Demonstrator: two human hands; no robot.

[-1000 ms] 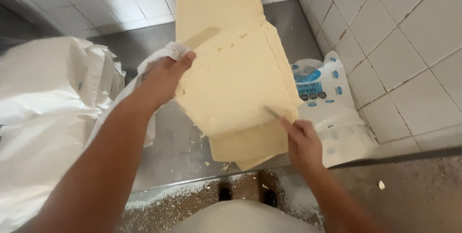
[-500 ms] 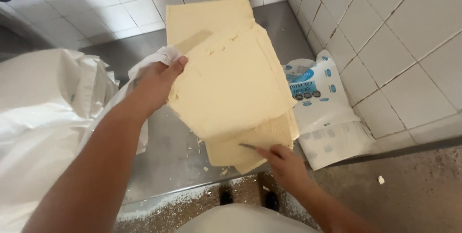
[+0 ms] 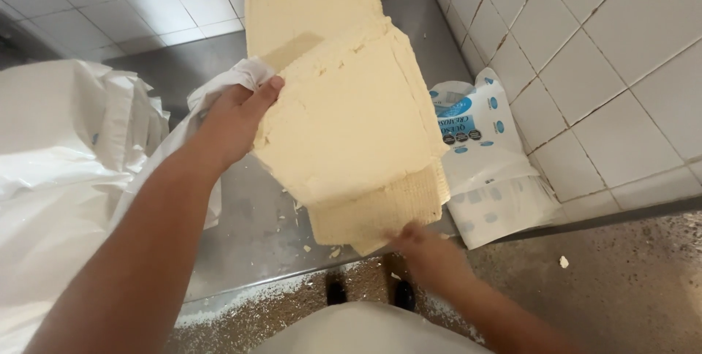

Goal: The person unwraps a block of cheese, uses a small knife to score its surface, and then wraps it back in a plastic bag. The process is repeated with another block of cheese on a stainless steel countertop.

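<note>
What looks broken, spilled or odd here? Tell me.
The top cheese slab has ragged, crumbling edges. Pale crumbs are scattered on the steel counter and on the floor below its edge.

A steel counter (image 3: pixel 241 222) runs along a white tiled wall (image 3: pixel 585 54). On its left lies a heap of crumpled white plastic (image 3: pixel 66 149). At its right end, against the wall, sits a white and blue printed bag (image 3: pixel 482 156). Pale crumbs (image 3: pixel 314 244) dot the near edge. A speckled floor (image 3: pixel 621 288) lies near right.
</note>
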